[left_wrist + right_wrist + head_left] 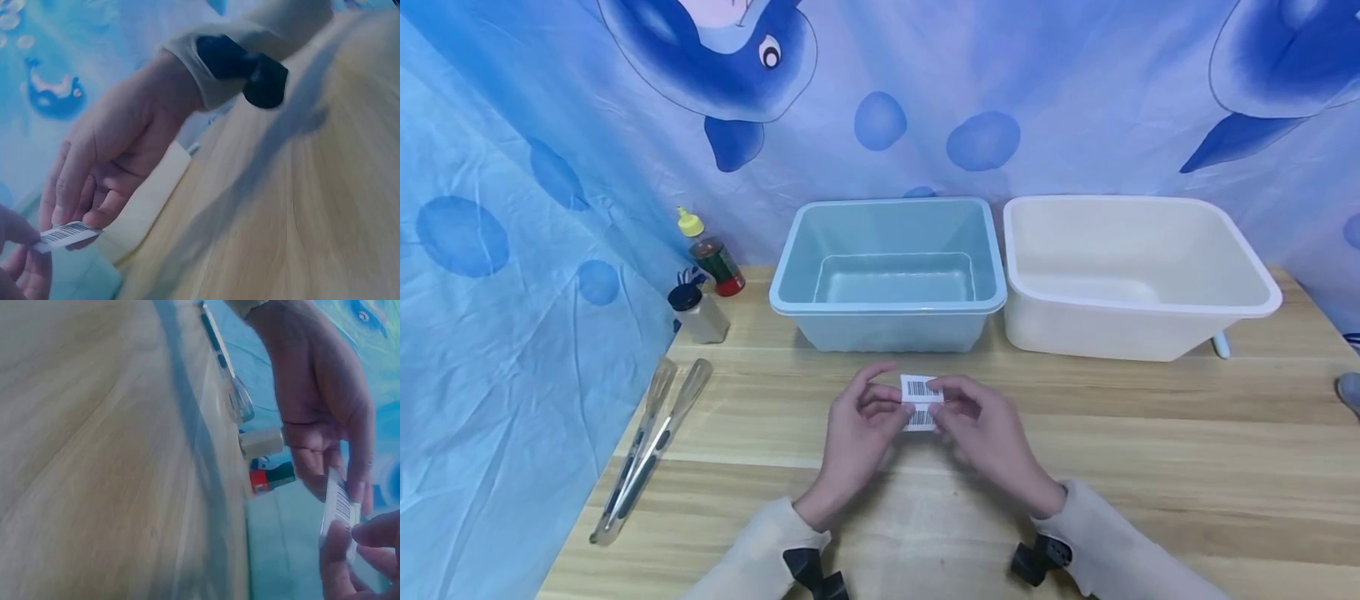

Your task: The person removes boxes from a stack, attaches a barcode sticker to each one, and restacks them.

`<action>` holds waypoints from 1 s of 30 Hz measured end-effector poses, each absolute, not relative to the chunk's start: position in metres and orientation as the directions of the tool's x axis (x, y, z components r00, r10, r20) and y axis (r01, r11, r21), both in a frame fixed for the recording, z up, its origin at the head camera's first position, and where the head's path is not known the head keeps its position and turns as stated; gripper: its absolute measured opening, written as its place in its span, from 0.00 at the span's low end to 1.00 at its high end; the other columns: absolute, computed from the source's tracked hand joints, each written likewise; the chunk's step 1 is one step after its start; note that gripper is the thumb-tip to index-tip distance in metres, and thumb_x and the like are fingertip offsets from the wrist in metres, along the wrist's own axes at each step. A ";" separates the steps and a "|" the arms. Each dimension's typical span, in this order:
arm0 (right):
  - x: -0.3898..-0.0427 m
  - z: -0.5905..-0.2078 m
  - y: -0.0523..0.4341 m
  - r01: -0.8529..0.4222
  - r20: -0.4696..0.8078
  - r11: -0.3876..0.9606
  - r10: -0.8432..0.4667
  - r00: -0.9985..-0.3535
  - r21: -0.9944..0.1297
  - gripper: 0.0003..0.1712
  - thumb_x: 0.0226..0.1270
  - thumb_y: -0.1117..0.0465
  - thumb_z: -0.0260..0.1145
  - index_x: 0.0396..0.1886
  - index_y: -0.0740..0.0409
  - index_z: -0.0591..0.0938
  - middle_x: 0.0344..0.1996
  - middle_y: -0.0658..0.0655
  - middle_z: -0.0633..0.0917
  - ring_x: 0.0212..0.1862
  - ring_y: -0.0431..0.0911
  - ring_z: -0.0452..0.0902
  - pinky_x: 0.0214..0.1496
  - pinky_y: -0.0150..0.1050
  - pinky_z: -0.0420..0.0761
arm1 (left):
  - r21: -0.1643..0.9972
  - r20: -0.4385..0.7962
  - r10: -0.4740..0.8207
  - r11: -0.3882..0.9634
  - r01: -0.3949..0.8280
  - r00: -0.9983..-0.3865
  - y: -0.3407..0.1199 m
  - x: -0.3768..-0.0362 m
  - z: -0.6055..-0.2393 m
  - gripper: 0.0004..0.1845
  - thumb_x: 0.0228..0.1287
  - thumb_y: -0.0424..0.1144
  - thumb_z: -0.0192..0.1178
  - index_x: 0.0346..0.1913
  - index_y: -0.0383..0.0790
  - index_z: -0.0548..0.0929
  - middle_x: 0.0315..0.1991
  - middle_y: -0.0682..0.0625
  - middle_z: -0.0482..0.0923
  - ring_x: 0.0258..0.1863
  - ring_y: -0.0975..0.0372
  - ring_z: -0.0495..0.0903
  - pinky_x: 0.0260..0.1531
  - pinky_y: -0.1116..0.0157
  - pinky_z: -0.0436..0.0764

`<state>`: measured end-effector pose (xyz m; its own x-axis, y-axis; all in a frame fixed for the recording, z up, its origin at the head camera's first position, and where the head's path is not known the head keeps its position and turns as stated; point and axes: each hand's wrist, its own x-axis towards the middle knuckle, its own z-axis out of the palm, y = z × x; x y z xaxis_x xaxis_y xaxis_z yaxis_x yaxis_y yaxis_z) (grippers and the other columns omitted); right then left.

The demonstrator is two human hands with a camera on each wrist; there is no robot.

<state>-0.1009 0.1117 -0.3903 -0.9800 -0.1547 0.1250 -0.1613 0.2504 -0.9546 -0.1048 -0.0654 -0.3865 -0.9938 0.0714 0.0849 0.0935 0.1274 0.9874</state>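
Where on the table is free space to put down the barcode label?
Bare wood lies right of the right hand, below the white tub, and between the tongs and the left hand. It is crowded at the back left, around the bottles.

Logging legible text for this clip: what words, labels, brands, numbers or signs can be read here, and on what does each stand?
Nothing can be quoted as it reads.
Barcode label, pinched between left hand and right hand: two blocks of bars show; any digits are too small to read.
Red bottle with yellow cap: its label is too small to read.
Black-capped jar: no legible print.
Blue tub and white tub: no markings.
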 end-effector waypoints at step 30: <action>-0.093 -0.362 0.124 -0.668 0.584 0.392 -0.325 -0.744 -0.633 0.10 0.55 0.66 0.73 0.37 0.52 0.88 0.37 0.49 0.89 0.45 0.43 0.83 0.53 0.33 0.81 | 0.982 0.186 0.180 -0.013 0.187 -0.966 -0.064 -0.088 -0.360 0.27 0.50 0.24 0.70 0.54 0.39 0.75 0.35 0.34 0.85 0.35 0.58 0.87 0.39 0.61 0.86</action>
<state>-0.0926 0.1243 -0.3618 -0.7438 -0.3248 0.5843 -0.6680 0.3917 -0.6327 -0.0881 -0.0637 -0.3603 -0.9658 0.1802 0.1864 0.1872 -0.0127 0.9822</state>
